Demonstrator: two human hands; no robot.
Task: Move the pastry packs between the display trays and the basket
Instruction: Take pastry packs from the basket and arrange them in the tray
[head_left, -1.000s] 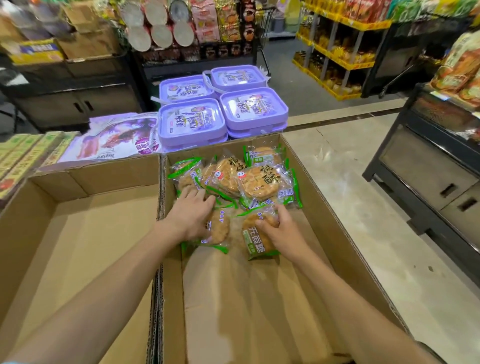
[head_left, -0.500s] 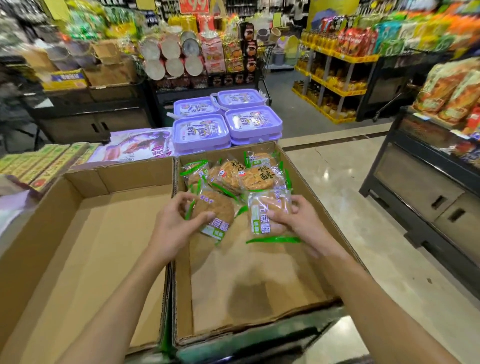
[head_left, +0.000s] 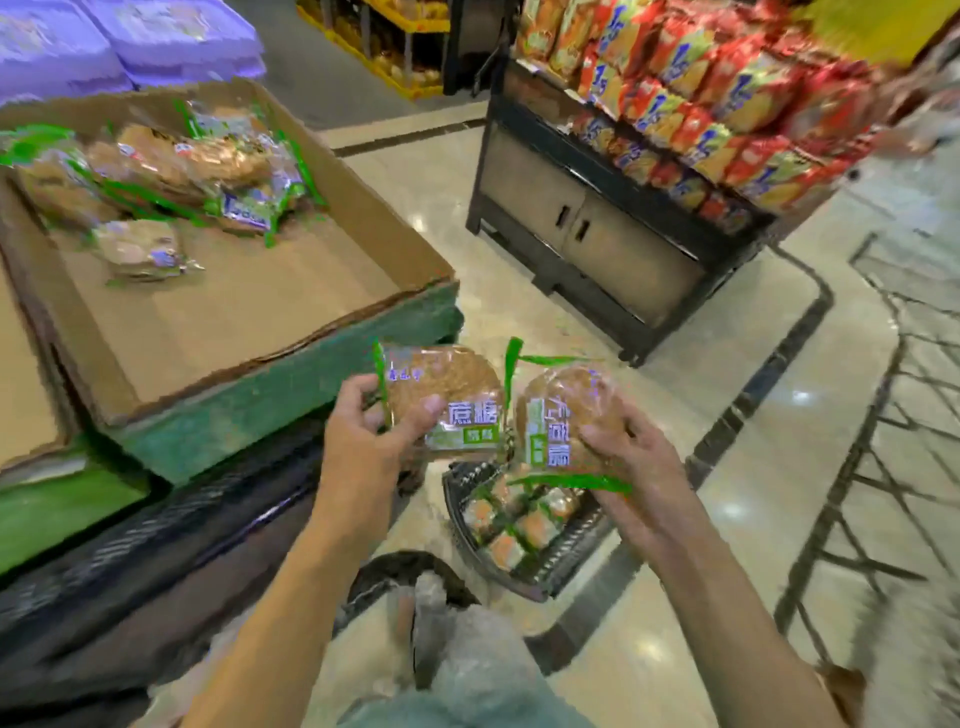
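A cardboard display tray (head_left: 249, 332) is seen at ten o'clock, with several pastry packs (head_left: 171, 166) piled at its far end. A black basket (head_left: 566, 556) on the floor at six o'clock is partly filled with small packs. Just above it, one pastry pack (head_left: 441, 384) is gripped by the left hand (head_left: 363, 441), and a second pack (head_left: 561, 410), just beside the first, is gripped by the right hand (head_left: 634, 462).

Bright overhead shop light, glare spots on the glossy floor (head_left: 737, 364), heavy motion blur, wide-angle edge distortion.
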